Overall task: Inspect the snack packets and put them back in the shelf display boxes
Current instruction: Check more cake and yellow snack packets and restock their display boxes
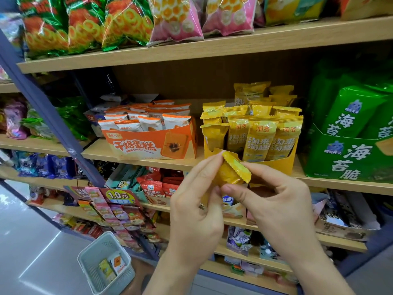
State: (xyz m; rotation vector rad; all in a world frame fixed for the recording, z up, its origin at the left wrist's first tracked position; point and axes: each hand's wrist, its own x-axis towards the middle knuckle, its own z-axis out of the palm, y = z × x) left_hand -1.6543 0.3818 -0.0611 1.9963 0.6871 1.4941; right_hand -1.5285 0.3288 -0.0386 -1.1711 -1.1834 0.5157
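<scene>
Yellow packet (232, 170) held just in front of yellow display box (282, 162); left hand (195, 211) & right hand (278, 205) fingers pinching it. Prob. light, crinkly, slippery film, soft contents; grip crimped edges.

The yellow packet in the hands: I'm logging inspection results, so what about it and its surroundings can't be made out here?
- Yellow packet, head view: its printed face is turned away and partly covered by the left hand and right hand; no label is readable.
- Yellow display box: the hands hide its lower front.
- Grey basket on the floor: the two packets inside are too small to identify.
</scene>
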